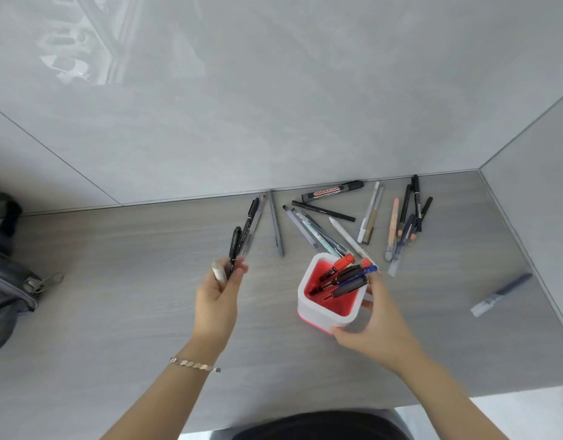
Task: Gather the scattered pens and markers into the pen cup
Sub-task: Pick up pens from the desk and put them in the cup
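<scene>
On the desk (115,312), the right hand (377,322) grips the pen cup (321,309) while the left hand (218,293) pinches a black pen (234,246).

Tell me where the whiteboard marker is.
In the head view, the whiteboard marker lies flat at the back of the desk against the wall, right of centre, just behind a thin black pen.

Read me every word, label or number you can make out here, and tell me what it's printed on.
"WHITEBOARD": on the white label of the black marker lying by the wall, upside down to the camera.
Small print under that word: too small to read.
Markings on the other pens, including those in the pen cup: too blurred to read.
</scene>
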Demonstrator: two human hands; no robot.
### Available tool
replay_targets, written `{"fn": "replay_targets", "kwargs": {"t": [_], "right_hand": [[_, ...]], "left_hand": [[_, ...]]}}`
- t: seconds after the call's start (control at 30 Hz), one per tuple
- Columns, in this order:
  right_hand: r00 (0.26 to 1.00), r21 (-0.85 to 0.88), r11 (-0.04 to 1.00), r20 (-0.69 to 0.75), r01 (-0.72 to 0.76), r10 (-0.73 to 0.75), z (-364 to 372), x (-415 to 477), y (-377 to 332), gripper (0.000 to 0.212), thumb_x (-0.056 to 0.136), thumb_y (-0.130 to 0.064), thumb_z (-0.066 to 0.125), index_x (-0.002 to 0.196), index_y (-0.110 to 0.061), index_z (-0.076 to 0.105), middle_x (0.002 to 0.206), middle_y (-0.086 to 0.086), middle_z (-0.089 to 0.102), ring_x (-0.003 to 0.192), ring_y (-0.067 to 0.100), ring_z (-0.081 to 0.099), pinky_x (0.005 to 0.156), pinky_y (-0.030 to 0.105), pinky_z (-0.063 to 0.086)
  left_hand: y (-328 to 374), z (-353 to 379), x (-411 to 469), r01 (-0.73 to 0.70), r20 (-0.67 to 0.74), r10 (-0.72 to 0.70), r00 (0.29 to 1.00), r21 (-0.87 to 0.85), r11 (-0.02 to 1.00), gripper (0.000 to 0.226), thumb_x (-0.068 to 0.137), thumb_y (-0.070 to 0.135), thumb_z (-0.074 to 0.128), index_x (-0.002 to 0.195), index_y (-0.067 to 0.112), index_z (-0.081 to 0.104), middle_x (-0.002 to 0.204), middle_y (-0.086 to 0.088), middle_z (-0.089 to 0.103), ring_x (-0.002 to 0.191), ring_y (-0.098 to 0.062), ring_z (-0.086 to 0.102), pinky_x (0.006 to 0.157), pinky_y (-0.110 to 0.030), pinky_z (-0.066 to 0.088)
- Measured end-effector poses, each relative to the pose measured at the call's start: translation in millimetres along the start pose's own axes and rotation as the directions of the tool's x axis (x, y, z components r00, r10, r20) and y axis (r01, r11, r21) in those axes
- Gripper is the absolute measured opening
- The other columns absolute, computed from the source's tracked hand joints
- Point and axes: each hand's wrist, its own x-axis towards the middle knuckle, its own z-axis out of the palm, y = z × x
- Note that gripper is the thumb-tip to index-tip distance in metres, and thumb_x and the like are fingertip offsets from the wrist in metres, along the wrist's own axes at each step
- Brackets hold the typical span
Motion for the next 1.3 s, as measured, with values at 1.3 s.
{"fn": "replay_targets", "kwargs": {"t": [1.3], "right_hand": [[0.999, 0.056, 0.998, -0.033, 0.030, -0.028, 4, -3, 13, 0.080, 0.058, -0.025, 0.087, 0.115, -0.050, 0.037, 0.115, -0.031, 0.050, 0.106, -0.018, 0.048, 0.079, 0.007, 0.041]], "left_hand": [[13, 36, -20, -0.589, 0.549, 0.416, 0.725, 0.182, 0.787, 0.037, 0.092, 0.032, 0.039, 0.127, 0.021, 0.044, 0.129, 0.009, 0.047, 0.126, -0.003, 0.038, 0.106, -0.008, 0.025]]}}
